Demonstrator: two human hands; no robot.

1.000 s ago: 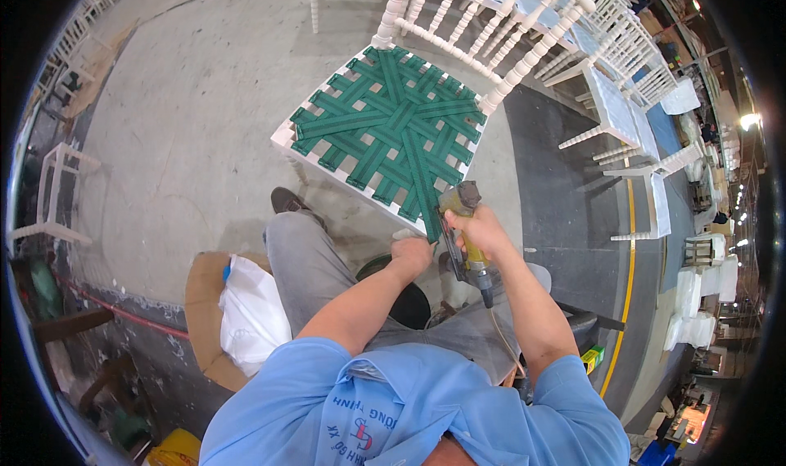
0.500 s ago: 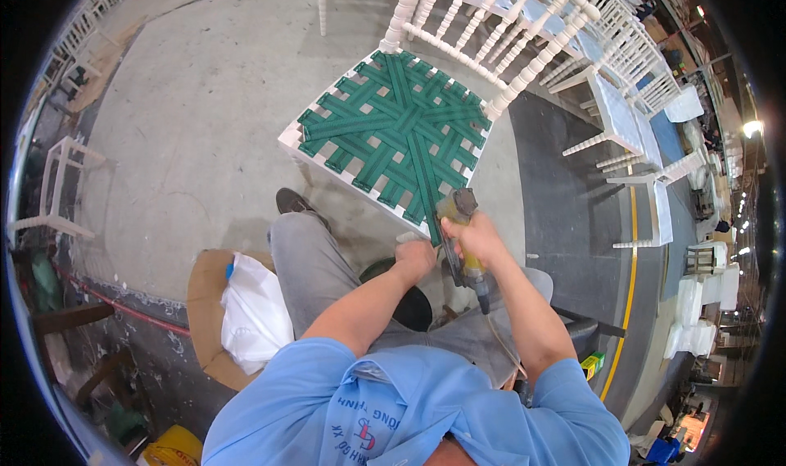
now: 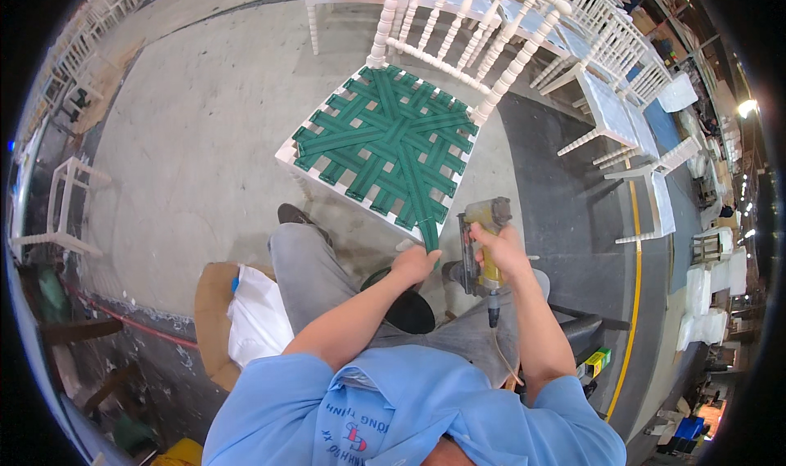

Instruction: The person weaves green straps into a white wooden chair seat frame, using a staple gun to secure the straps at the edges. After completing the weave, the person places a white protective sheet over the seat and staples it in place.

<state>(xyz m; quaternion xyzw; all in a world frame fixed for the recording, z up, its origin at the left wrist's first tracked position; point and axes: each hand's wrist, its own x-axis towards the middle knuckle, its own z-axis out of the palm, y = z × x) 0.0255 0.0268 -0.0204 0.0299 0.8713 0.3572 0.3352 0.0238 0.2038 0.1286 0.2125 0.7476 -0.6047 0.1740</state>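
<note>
A white chair (image 3: 288, 153) with a spindle back stands in front of me, its seat woven from green webbing (image 3: 360, 139) with two long strips crossed over the top. Below the seat's near corner, my left hand (image 3: 414, 265) is closed on the loose end of one green webbing strap (image 3: 417, 196), which runs down over the corner. My right hand (image 3: 506, 252) grips a yellow and black staple gun (image 3: 490, 215) to the right of that corner, apart from the chair. A hose leads down from its handle.
At my left knee is an open cardboard box (image 3: 214, 323) holding a white bag (image 3: 258, 315). A black round object (image 3: 409, 311) sits between my legs. More white chairs (image 3: 610, 106) line the right and back; a white frame (image 3: 65, 208) stands at left.
My right hand has moved the staple gun away from the seat's near corner, to the right. My left hand stays by the corner with the strap end. The view has shifted slightly.
</note>
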